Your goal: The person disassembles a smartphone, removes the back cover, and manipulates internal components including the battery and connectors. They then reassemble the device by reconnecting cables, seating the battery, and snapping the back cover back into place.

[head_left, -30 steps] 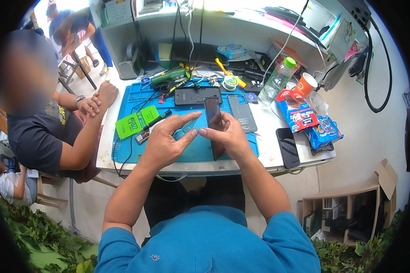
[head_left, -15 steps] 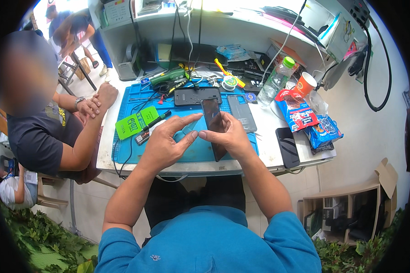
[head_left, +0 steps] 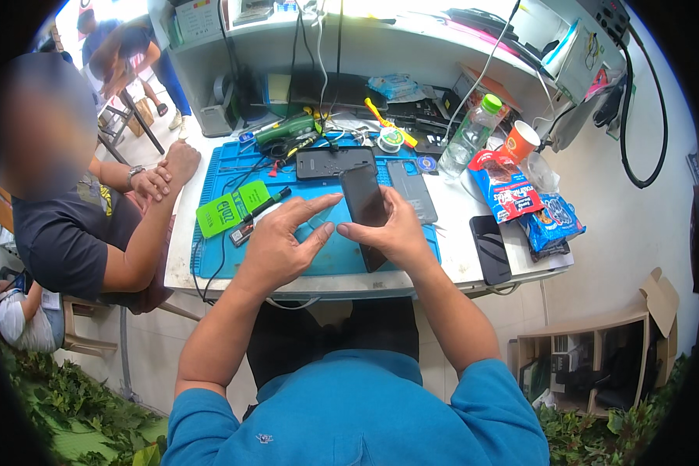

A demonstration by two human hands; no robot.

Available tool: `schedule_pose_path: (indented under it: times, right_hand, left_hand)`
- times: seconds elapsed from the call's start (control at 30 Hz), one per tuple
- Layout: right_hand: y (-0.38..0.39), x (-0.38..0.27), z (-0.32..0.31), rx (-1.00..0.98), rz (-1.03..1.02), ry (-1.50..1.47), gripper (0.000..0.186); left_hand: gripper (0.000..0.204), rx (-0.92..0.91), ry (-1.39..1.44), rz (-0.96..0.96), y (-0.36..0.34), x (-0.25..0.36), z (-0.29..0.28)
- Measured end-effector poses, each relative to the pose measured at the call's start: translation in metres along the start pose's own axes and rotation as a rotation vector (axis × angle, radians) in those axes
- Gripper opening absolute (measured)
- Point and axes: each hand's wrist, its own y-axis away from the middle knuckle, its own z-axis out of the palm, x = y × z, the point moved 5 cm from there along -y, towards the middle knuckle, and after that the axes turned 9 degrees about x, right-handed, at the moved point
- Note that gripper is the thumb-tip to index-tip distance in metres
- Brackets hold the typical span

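Note:
My right hand (head_left: pixel 396 229) grips a dark smartphone (head_left: pixel 363 198) by its edge, thumb at its near side, screen tilted toward me. Just left of it, my left hand (head_left: pixel 283 241) has its index finger and thumb bent around what looks like a thin clear sheet (head_left: pixel 316 225), hard to make out against the blue mat. Beyond my hands, a black phone frame (head_left: pixel 335 164) lies on the blue work mat (head_left: pixel 229 165). A grey phone back cover (head_left: pixel 413 193) rests behind my right hand. Near my left hand lie a green box (head_left: pixel 231 208) and a black pen-like tool (head_left: pixel 270 203).
To the right stand a plastic bottle (head_left: pixel 471 136) and an orange cup (head_left: pixel 520 142), beside snack packs (head_left: pixel 506 186) and another black phone (head_left: pixel 490 250). Tools, a green-handled one (head_left: pixel 286 130) among them, and cables crowd the back. A person (head_left: pixel 70 210) sits at the left.
The smartphone in my right hand has tilted slightly and shifted a little left, showing more of its screen face. My left hand stays nearly in place.

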Motion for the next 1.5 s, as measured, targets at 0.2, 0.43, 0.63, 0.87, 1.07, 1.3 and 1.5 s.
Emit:
schedule_pose_path:
  times: [0.2,0.43,0.63,0.87,1.07,1.3,1.5]
  right_hand:
    - [0.009,-0.036,-0.001,0.103,-0.282,0.373,0.114]
    - [0.014,-0.042,0.001,0.115,-0.382,0.486,0.118]
    - [-0.002,-0.042,-0.006,0.211,-0.332,0.492,0.111]
    - [-0.003,-0.024,-0.012,0.114,-0.082,0.318,0.109]
    - [-0.003,-0.006,0.009,0.045,-0.113,0.208,0.112]
    - [-0.005,-0.007,0.012,0.017,-0.014,0.273,0.115]
    - [-0.01,0.001,0.011,0.002,-0.003,0.411,0.119]
  left_hand:
    - [0.042,0.027,-0.219,0.078,0.004,0.009,0.0]
    - [0.041,0.02,-0.24,0.119,0.006,0.003,0.005]
    - [0.042,0.044,-0.171,0.085,0.004,-0.005,-0.001]
    - [0.036,0.35,-0.194,0.012,-0.062,-0.079,-0.088]
    - [0.036,0.611,-0.378,-0.149,-0.149,-0.241,-0.155]
    - [0.04,0.651,-0.463,-0.181,-0.169,-0.276,-0.147]
    - [0.048,0.547,-0.502,-0.273,-0.174,-0.277,-0.147]
